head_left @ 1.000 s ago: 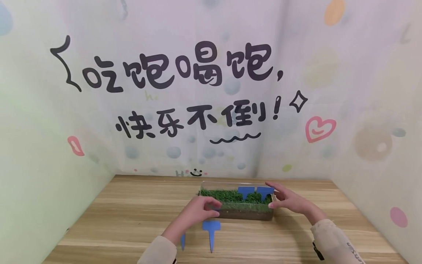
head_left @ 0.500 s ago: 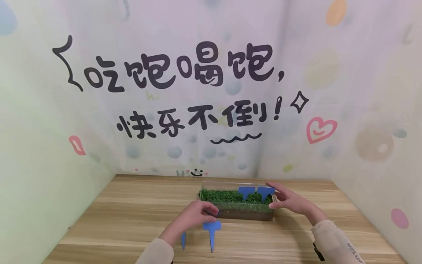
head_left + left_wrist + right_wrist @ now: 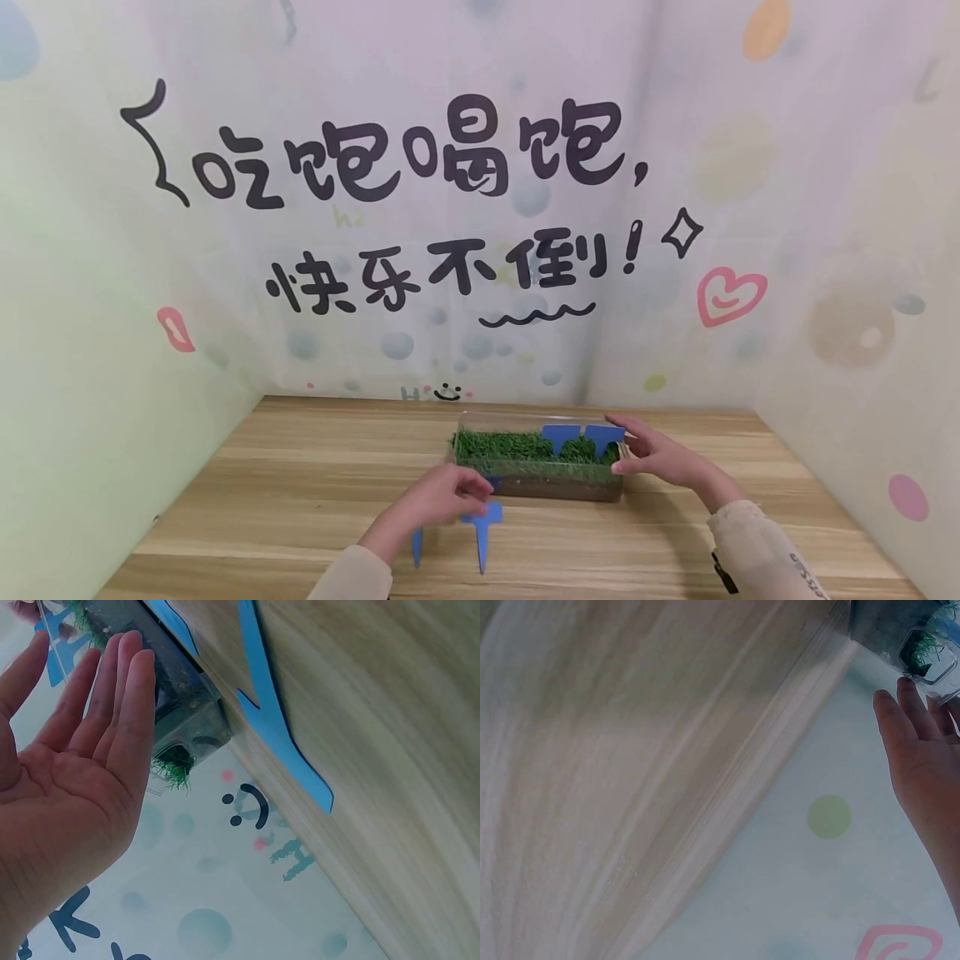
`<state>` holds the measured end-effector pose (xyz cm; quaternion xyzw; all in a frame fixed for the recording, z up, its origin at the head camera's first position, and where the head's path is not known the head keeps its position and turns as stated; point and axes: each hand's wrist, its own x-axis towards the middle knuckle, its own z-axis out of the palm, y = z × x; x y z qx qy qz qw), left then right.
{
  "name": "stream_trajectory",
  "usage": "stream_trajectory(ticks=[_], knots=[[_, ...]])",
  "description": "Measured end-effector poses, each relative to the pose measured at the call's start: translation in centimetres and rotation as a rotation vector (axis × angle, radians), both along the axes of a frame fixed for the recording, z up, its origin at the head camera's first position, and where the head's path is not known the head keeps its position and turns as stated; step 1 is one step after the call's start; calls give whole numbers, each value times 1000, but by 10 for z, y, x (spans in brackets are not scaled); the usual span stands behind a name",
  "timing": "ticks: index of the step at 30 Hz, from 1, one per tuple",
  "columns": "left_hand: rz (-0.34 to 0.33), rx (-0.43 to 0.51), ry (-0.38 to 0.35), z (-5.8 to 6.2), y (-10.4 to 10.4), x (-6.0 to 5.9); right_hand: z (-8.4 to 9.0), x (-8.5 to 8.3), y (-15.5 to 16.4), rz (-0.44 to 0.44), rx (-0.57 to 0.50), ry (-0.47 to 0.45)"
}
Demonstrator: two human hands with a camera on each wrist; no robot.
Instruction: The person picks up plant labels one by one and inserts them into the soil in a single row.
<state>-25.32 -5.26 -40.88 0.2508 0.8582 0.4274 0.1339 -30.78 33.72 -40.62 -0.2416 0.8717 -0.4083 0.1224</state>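
While the right hand, fingers and thumb spread, touches the right end of a clear plastic rectangular box of green grass, the left hand, grip apart and empty, hangs by a loose blue T-shaped marker on the light wood-grain table. Handling likely goes best pinching its wider end, leaving two standing blue markers unbumped. White backdrop behind, black characters printed across.

Desk: light brown, wood-grain top, grain side to side. Clear oblong box toward far edge, long side along that edge. T-shaped blue tag flat in front of box, pointed end facing near side; second blue tag just left, partly covered in head view.
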Motion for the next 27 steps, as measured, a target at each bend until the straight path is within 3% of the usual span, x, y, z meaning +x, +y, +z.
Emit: stream_trajectory(ticks=[8, 18, 23, 27], knots=[[-26, -21, -57, -4, -3, -1, 0, 0, 0, 9, -9, -10], [-5, -36, -112, -7, -3, 1, 3, 2, -3, 7, -11, -10], [63, -61, -104, -9, 1, 4, 3, 2, -3, 10, -13, -10], [147, -177, -42, -9, 7, 8, 2, 2, -2, 5, -8, -5]])
